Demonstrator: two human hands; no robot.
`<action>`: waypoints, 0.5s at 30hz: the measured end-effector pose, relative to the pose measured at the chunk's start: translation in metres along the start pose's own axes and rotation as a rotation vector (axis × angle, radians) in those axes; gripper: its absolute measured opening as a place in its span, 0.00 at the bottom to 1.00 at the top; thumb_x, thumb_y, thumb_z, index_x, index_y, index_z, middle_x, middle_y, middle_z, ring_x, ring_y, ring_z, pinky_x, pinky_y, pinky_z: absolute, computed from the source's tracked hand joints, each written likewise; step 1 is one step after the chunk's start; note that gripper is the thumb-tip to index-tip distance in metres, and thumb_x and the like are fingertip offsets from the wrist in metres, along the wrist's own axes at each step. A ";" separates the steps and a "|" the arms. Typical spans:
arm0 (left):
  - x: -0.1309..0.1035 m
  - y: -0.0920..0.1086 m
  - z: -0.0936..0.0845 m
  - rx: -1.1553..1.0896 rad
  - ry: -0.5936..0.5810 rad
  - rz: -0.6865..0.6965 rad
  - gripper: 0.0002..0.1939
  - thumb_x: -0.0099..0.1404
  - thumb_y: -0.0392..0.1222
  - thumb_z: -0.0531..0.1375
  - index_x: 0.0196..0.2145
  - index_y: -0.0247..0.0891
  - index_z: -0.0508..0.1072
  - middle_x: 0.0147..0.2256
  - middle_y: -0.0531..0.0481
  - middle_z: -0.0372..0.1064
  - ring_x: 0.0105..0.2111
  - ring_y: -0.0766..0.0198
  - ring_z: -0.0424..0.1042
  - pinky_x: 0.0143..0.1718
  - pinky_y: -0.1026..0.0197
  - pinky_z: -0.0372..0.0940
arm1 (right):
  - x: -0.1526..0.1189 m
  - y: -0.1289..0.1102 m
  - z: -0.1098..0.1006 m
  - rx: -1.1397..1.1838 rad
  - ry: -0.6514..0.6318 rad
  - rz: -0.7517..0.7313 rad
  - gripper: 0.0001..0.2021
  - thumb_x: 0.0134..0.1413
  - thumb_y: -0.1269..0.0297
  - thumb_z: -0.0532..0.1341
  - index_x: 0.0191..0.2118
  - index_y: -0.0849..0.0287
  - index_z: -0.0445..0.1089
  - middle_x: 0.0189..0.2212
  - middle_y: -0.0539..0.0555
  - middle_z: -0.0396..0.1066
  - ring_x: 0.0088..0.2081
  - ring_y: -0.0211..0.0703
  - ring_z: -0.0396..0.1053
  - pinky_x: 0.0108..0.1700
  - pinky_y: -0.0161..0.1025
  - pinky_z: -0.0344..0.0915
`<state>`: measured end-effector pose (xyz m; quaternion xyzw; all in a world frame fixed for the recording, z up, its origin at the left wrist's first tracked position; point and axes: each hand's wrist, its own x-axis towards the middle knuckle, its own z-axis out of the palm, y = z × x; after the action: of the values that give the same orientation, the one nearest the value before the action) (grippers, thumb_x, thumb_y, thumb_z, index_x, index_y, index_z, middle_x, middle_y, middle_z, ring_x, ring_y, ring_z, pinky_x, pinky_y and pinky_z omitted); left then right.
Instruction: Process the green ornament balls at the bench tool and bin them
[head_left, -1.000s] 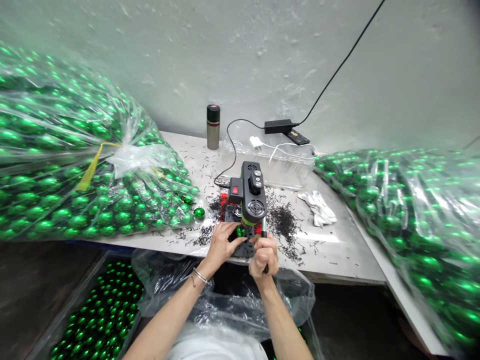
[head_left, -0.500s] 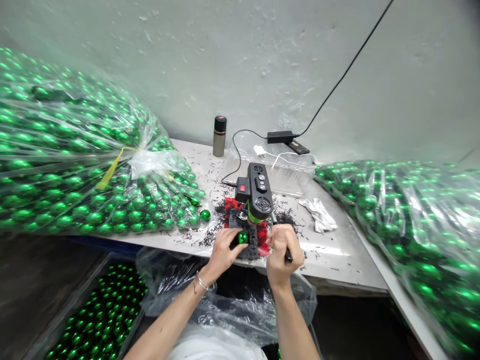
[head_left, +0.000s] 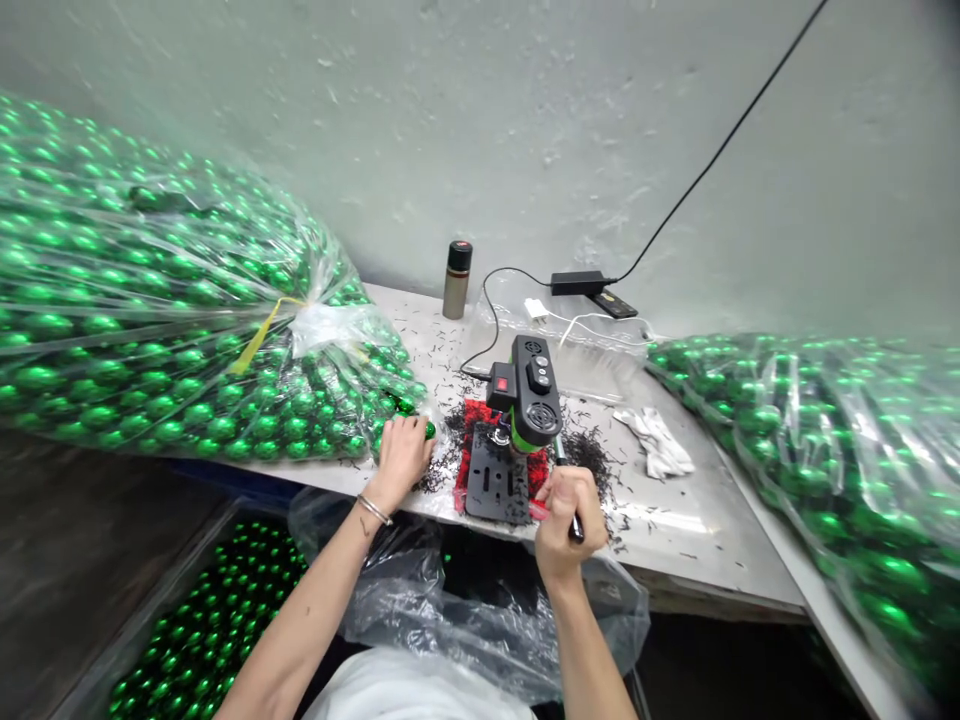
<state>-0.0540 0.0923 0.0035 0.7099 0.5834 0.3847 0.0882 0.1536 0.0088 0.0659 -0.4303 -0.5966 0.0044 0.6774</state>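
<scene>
My left hand (head_left: 403, 460) is at the open end of the left bag, fingers curled and closed around a shiny green ball ornament (head_left: 430, 429) at the table's surface. Part of the ball is hidden by the fingers. My right hand (head_left: 570, 515) is wrapped round the black lever handle (head_left: 576, 530) of a small press machine (head_left: 536, 390) with a black and green head. Under that head lies a slotted black base plate (head_left: 491, 482) with no ball on it. A red mat (head_left: 460, 492) shows around the plate.
Large clear bags of green balls stand left (head_left: 187, 340) and right (head_left: 817, 460). Black scraps (head_left: 589, 450) litter the table. Behind are a bottle (head_left: 457, 282), power adapter (head_left: 577, 283) and plastic tray (head_left: 600, 365); white gloves (head_left: 656, 442) lie right. Below sit a ball-filled crate (head_left: 217, 610) and plastic liner (head_left: 420, 620).
My left hand has moved left from the press plate to the ball beside the bag. The ball it held at the plate is gone from there. My right hand stays on the lever.
</scene>
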 end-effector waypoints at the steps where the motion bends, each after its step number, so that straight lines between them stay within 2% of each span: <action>1: 0.005 -0.004 0.000 -0.009 -0.011 0.001 0.04 0.64 0.39 0.63 0.37 0.39 0.75 0.31 0.44 0.71 0.40 0.49 0.70 0.49 0.49 0.61 | 0.000 0.000 0.000 0.003 0.002 0.000 0.15 0.63 0.74 0.53 0.23 0.57 0.59 0.24 0.48 0.62 0.27 0.37 0.63 0.29 0.37 0.58; 3: 0.009 -0.007 -0.001 -0.036 -0.025 -0.011 0.04 0.61 0.40 0.64 0.36 0.40 0.76 0.29 0.45 0.71 0.39 0.50 0.71 0.48 0.50 0.62 | -0.002 0.001 0.000 0.003 0.002 -0.001 0.16 0.63 0.74 0.53 0.22 0.57 0.59 0.24 0.49 0.63 0.27 0.37 0.63 0.29 0.38 0.59; 6: 0.006 -0.002 -0.007 -0.187 -0.063 -0.116 0.11 0.60 0.45 0.65 0.41 0.42 0.77 0.35 0.45 0.76 0.40 0.51 0.73 0.46 0.51 0.64 | -0.005 0.004 -0.001 -0.005 -0.007 -0.001 0.17 0.63 0.73 0.53 0.22 0.57 0.59 0.23 0.49 0.63 0.27 0.38 0.64 0.30 0.38 0.59; 8: 0.001 0.007 -0.012 -0.433 -0.125 -0.265 0.18 0.60 0.49 0.64 0.46 0.41 0.76 0.38 0.46 0.77 0.39 0.54 0.74 0.42 0.54 0.67 | -0.007 0.006 0.000 -0.005 -0.002 -0.006 0.16 0.62 0.73 0.53 0.22 0.57 0.59 0.23 0.49 0.63 0.27 0.38 0.63 0.29 0.39 0.59; 11: -0.008 0.022 -0.015 -0.951 -0.224 -0.561 0.22 0.60 0.51 0.64 0.49 0.37 0.75 0.40 0.46 0.77 0.35 0.58 0.77 0.36 0.59 0.69 | -0.008 0.008 0.000 -0.002 0.014 -0.008 0.16 0.62 0.74 0.52 0.22 0.57 0.59 0.23 0.49 0.63 0.27 0.38 0.63 0.29 0.38 0.59; 13: -0.013 0.032 -0.013 -1.221 -0.252 -0.740 0.18 0.59 0.47 0.64 0.45 0.36 0.75 0.39 0.45 0.78 0.35 0.60 0.78 0.38 0.59 0.72 | -0.008 0.008 0.000 0.006 0.015 -0.005 0.16 0.62 0.74 0.52 0.22 0.57 0.59 0.23 0.49 0.63 0.27 0.37 0.63 0.29 0.38 0.59; 15: -0.017 0.039 -0.009 -1.358 -0.274 -0.860 0.11 0.61 0.43 0.63 0.40 0.34 0.75 0.39 0.42 0.79 0.37 0.59 0.79 0.42 0.57 0.74 | -0.008 0.007 0.000 0.006 0.005 -0.009 0.15 0.62 0.75 0.52 0.23 0.57 0.59 0.24 0.49 0.63 0.27 0.37 0.63 0.29 0.38 0.60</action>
<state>-0.0306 0.0624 0.0239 0.2567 0.4285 0.4966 0.7099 0.1553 0.0091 0.0554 -0.4257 -0.5967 0.0022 0.6802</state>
